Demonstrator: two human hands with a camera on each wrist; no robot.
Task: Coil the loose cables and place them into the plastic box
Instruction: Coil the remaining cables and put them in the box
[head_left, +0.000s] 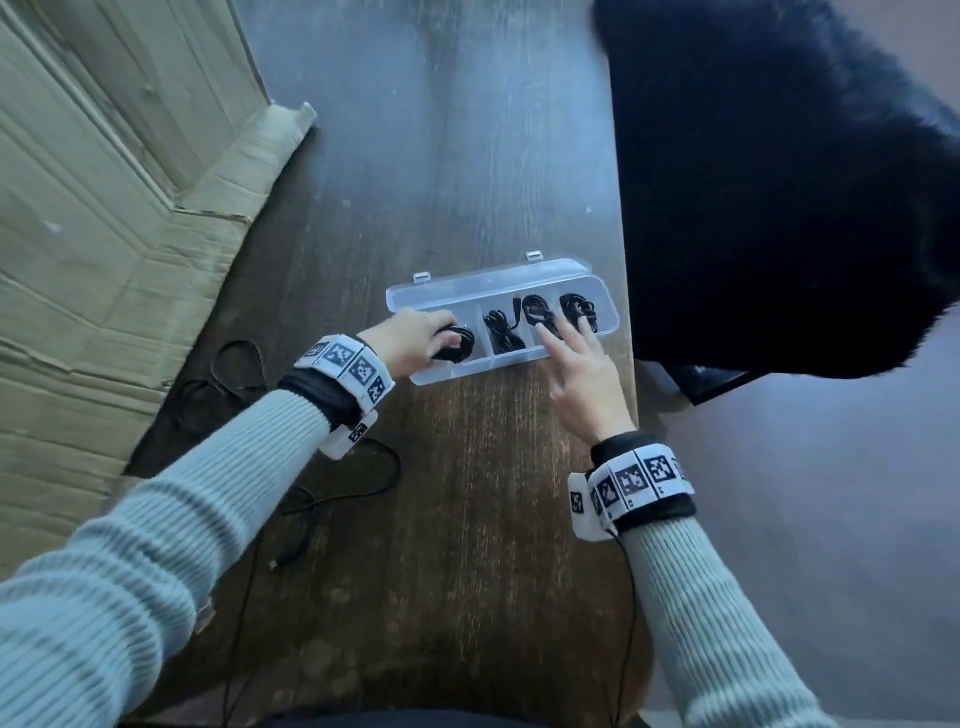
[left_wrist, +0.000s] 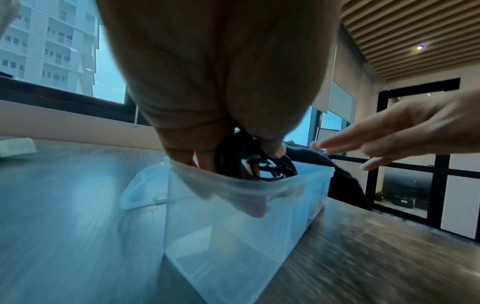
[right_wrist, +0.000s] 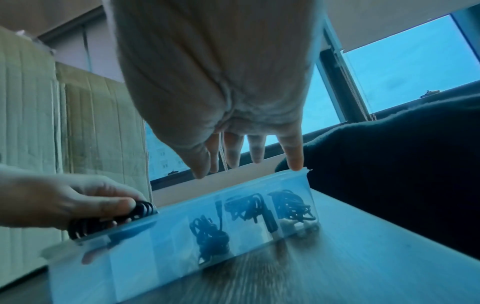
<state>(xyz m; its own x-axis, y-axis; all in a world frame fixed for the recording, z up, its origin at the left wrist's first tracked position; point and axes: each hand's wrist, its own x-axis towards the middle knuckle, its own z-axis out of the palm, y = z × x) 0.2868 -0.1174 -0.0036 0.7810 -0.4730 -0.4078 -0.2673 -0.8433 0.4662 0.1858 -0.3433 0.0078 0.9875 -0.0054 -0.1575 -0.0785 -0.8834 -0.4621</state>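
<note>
A clear plastic box (head_left: 467, 371) with its lid folded back lies across the dark wooden table. My left hand (head_left: 415, 340) grips a coiled black cable (head_left: 460, 345) and holds it in the box's leftmost compartment, at rim height (left_wrist: 249, 164). The other compartments each hold a black cable bundle (head_left: 501, 332) (head_left: 537, 309) (head_left: 576, 306). My right hand (head_left: 576, 358) hovers over the right end of the box with fingers straight and spread; one fingertip touches the rim (right_wrist: 296, 166). A loose black cable (head_left: 332, 488) lies on the table under my left forearm.
A flattened cardboard box (head_left: 104, 234) lies along the table's left side. A black furry mass (head_left: 779, 182) lies just right of the table, close to the box. The table's right edge (head_left: 626, 312) runs just beyond the box's end.
</note>
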